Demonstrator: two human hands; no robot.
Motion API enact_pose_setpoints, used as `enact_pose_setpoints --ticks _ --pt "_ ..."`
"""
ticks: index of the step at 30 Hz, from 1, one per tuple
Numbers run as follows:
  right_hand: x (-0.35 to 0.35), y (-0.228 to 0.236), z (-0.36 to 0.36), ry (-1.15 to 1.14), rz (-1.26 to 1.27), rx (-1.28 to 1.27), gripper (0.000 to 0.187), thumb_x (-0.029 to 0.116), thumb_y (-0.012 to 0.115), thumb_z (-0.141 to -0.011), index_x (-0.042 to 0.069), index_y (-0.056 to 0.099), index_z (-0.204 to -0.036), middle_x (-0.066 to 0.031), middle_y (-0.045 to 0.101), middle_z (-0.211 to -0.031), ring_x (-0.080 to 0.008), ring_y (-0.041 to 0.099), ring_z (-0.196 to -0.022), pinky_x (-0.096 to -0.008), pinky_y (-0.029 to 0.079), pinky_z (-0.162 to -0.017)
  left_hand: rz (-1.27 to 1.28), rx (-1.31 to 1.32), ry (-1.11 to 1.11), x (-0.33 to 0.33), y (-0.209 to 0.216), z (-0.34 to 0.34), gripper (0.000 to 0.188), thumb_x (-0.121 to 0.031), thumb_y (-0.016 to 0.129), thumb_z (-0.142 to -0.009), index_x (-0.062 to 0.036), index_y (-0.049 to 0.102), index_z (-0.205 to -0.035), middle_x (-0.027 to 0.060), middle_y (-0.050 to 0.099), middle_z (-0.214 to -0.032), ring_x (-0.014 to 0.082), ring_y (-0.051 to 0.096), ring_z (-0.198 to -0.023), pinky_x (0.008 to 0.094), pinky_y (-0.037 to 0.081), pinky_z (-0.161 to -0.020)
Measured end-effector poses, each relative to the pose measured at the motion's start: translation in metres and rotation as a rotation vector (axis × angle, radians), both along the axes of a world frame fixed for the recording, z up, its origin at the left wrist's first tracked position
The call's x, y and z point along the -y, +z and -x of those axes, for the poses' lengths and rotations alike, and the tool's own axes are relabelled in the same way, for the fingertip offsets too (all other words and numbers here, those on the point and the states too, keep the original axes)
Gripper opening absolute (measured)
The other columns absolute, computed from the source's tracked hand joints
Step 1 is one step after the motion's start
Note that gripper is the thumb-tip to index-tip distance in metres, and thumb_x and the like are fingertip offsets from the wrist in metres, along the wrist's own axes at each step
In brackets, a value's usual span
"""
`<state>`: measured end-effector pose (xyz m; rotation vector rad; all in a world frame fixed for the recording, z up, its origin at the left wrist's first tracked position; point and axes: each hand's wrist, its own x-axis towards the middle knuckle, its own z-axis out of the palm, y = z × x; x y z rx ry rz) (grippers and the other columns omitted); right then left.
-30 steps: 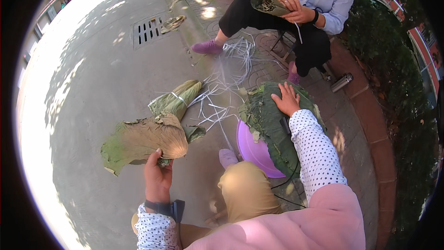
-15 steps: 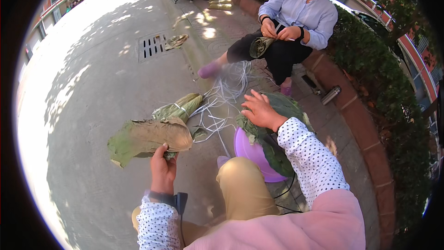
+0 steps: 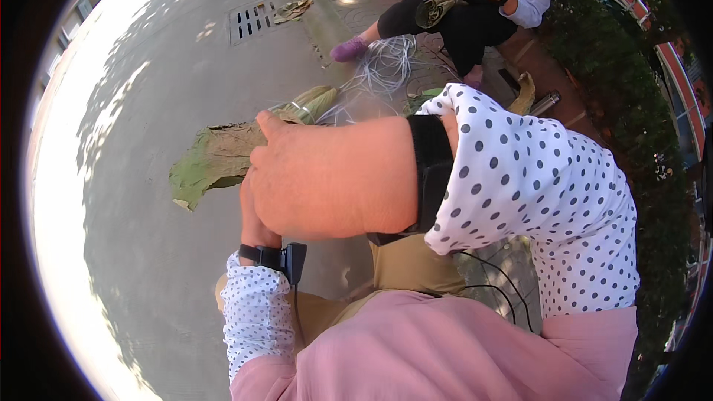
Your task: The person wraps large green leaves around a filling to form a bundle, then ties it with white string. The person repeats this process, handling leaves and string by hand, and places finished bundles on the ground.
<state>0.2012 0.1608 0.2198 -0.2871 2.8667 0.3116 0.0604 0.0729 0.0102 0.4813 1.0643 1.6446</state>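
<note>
A stack of large dried leaves point(image 3: 215, 150), green at its outer end and brown further in, is held out in front of me on the left. My left hand point(image 3: 255, 215) grips it from below, most of its fingers hidden behind my right hand point(image 3: 297, 171). My right hand lies across the near end of the stack, its fingers bent onto the leaves and partly out of sight. Just beyond, a leaf bundle point(image 3: 318, 100) tied with white string lies on the ground. Behind my right forearm a green leaf point(image 3: 422, 99) and a curled brown leaf point(image 3: 524, 93) show.
Loose white strings point(image 3: 382, 67) lie tangled on the pavement ahead. A seated person point(image 3: 490, 0) at the far right handles another rolled leaf bundle point(image 3: 433, 10). A drain grate point(image 3: 252, 22), a loose leaf point(image 3: 292, 10), a metal flask point(image 3: 546, 102) and a hedge point(image 3: 605, 67) are around.
My right hand has come from the leaf pile over the purple basin across to the leaf stack in my left hand. My right arm now covers the basin, and the view has tipped down.
</note>
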Motion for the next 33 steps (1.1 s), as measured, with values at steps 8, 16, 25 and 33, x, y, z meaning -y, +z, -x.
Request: enact_pose_setpoints --ticks 8,16,25,33 --pt "0.063 0.022 0.048 0.286 0.043 0.114 0.014 0.02 0.07 -0.088 0.007 0.069 -0.096 -0.0081 0.067 -0.098 -0.0296 0.065 -0.104 -0.0524 0.044 -0.094 0.079 0.488 0.131 -0.03 -0.043 0.049 0.039 -0.013 0.059 -0.101 -0.0014 0.054 -0.138 0.0162 0.062 -0.134 0.0289 0.063 -0.126 0.0482 0.057 -0.101" --pt "0.11 0.01 0.057 0.428 0.107 0.23 0.011 0.015 0.07 -0.087 0.006 0.066 -0.093 -0.0098 0.065 -0.092 -0.0309 0.066 -0.095 -0.048 0.049 -0.084 -0.101 0.388 0.216 -0.019 -0.031 0.023 0.038 -0.004 0.057 -0.098 0.0028 0.05 -0.135 0.0171 0.059 -0.134 0.0353 0.059 -0.125 0.0557 0.051 -0.113" --pt "0.096 -0.006 0.032 0.307 0.154 0.182 0.01 0.01 0.07 -0.085 0.005 0.062 -0.089 -0.0118 0.062 -0.086 -0.0323 0.067 -0.086 -0.043 0.053 -0.072 -0.108 0.431 0.125 -0.039 -0.051 0.023 0.037 -0.006 0.059 -0.099 0.004 0.052 -0.134 0.017 0.059 -0.134 0.0305 0.059 -0.126 0.0526 0.05 -0.113" --pt "-0.023 -0.134 -0.031 -0.88 1.011 -0.333 0.03 0.027 0.069 -0.098 -0.001 0.065 -0.108 -0.0107 0.068 -0.091 -0.0239 0.069 -0.077 -0.0378 0.056 -0.068 -0.2 0.461 0.143 -0.029 -0.038 0.019 0.036 -0.009 0.063 -0.101 -0.0007 0.055 -0.136 0.0118 0.065 -0.131 0.0266 0.061 -0.125 0.0482 0.047 -0.114"
